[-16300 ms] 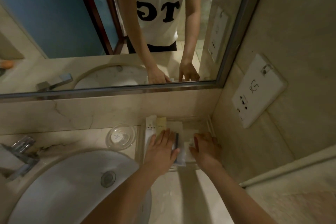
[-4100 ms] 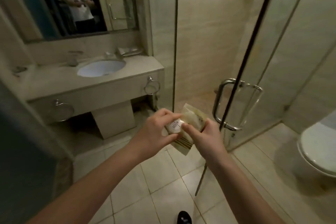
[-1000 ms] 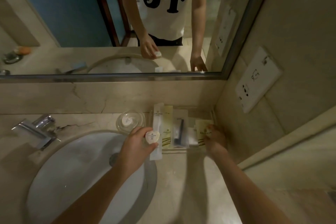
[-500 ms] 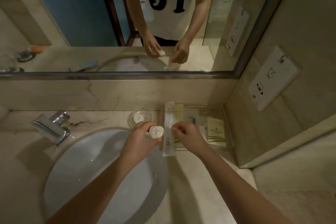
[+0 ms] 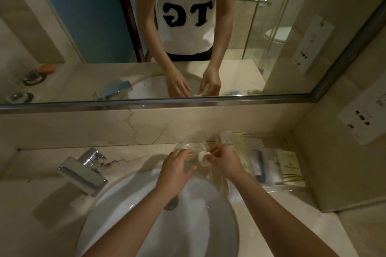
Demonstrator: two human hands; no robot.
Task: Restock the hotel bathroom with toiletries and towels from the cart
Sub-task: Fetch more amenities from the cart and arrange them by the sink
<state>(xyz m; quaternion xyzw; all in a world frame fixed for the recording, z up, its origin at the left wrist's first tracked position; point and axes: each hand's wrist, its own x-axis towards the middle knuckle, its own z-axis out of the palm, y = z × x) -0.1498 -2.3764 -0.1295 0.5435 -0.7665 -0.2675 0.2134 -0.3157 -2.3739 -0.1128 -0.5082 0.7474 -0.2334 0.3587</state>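
My right hand [image 5: 226,161] pinches a small round white wrapped soap [image 5: 203,157] just right of the clear glass soap dish [image 5: 187,146] behind the basin. Beside it, my left hand [image 5: 177,166] hovers over the dish's near side with its fingers relaxed and holding nothing. To the right, against the side wall, a clear tray [image 5: 289,186] holds a long white toothbrush packet [image 5: 226,139], a packet with a dark comb [image 5: 259,165] and a cream sachet [image 5: 290,168].
The white basin [image 5: 188,225] lies under my forearms, with a chrome faucet [image 5: 83,170] at its left. A mirror [image 5: 104,27] runs along the back wall. On the right wall is a white socket plate [image 5: 363,120]. Marble counter [image 5: 31,204] surrounds the basin.
The soap has passed from my left hand to my right hand. Both hands have moved up to the glass dish, and my left hand now holds nothing.
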